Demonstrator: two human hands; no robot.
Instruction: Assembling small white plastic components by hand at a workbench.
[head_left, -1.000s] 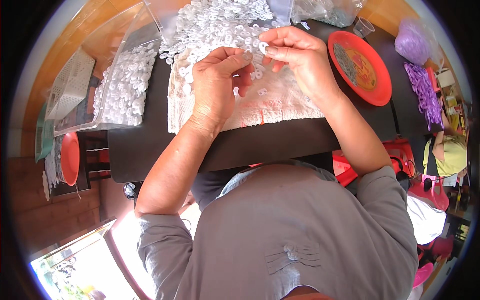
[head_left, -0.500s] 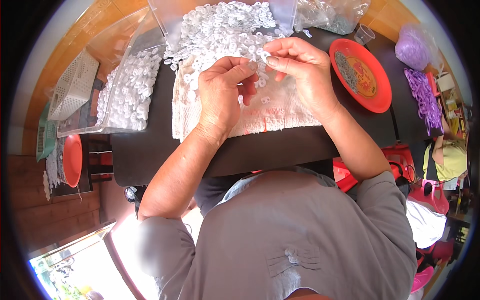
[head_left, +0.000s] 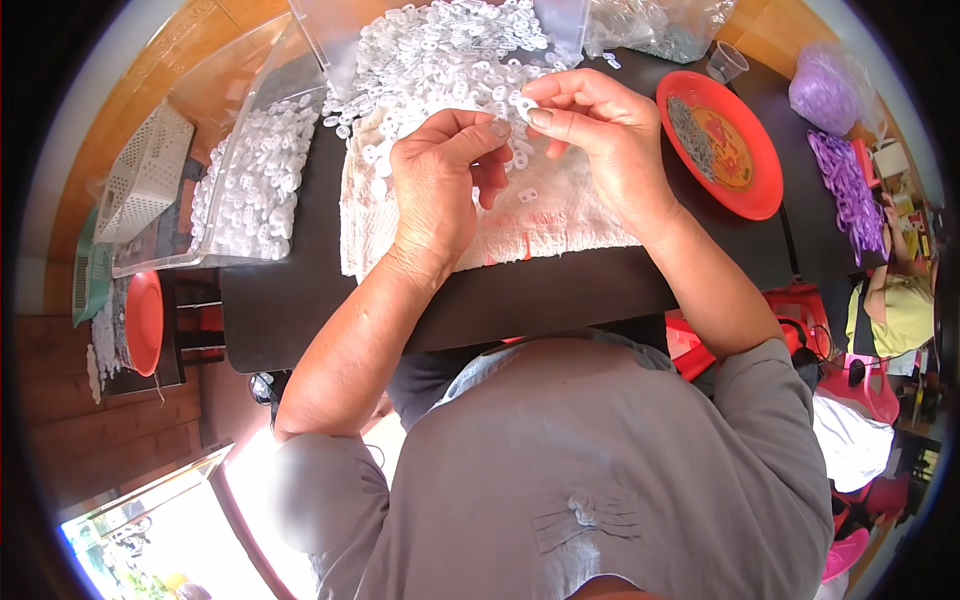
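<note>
My right hand (head_left: 598,125) pinches a small white plastic piece (head_left: 526,107) between thumb and fingertips. Just left of it, my left hand (head_left: 447,170) is closed, thumb pressed to the index finger; whatever it grips is too small to make out. The two hands' fingertips are a short gap apart above a whitish cloth (head_left: 560,228). A big heap of white plastic pieces (head_left: 440,50) spills from a clear bin onto the cloth's far part. One loose two-holed white piece (head_left: 528,195) lies on the cloth between my hands.
A red plate (head_left: 757,190) at right holds small grey metal parts (head_left: 690,135). Beyond it stand a clear cup (head_left: 727,62) and purple strips (head_left: 845,185). A tilted clear bin (head_left: 205,250) of white pieces is at left. A person in yellow (head_left: 900,320) is at far right.
The view has shifted slightly. Both hands keep nearly the same pose, and the white piece stays pinched in my right hand.
</note>
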